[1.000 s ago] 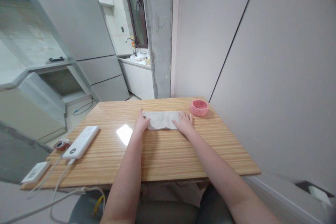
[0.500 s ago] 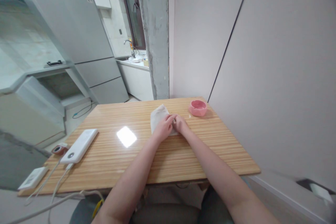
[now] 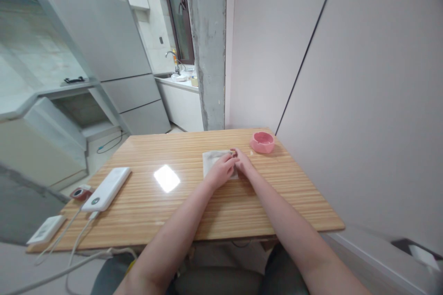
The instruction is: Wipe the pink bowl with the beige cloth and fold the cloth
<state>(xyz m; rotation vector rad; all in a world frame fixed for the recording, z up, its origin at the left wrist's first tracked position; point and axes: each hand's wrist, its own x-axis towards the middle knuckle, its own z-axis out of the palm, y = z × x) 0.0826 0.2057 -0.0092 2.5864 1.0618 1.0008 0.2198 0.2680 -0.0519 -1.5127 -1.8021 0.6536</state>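
Note:
A small off-white cloth (image 3: pixel 212 158), roughly square, lies flat on the wooden table in front of me. It may be folded or a pouch; I cannot tell. My left hand (image 3: pixel 223 170) reaches across it, fingers bent and closed at its right edge. Against those fingertips, my right hand (image 3: pixel 243 162) is closed in a pinch at the cloth's upper right corner. Between the two hands the fingers overlap and hide that corner. Just beyond my right hand stands a pink ashtray (image 3: pixel 262 143), touched by neither hand.
On the table's left side lie a white power bank (image 3: pixel 107 189) with cables, a small reddish-brown item (image 3: pixel 80 193) and a white box (image 3: pixel 46 230). The wooden table (image 3: pixel 277 193) ends close to the pale wall panel (image 3: pixel 363 101). A fridge (image 3: pixel 90 23) stands behind.
The cloth's raised, pointed upper part has come down, so it now lies flatter and squarer. Both hands have shifted slightly to the right, the left one extending further over the cloth.

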